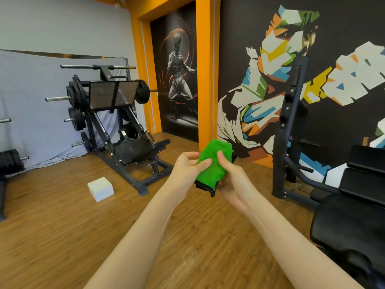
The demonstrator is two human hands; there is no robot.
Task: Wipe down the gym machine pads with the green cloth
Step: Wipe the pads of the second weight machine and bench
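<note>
Green cloth (212,163), folded, pinched between left hand (187,170) and right hand (231,180); black bench pads (350,222) near right.

Bench pads (354,222) right (floor (62,236) open).

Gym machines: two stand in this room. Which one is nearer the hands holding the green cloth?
The black padded bench at the right; the leg press, loaded with weight plates, stands farther back on the left.

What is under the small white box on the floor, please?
The small white box rests directly on the brown wooden floor. Only floorboards show around it; whatever lies beneath its base is covered.
</note>
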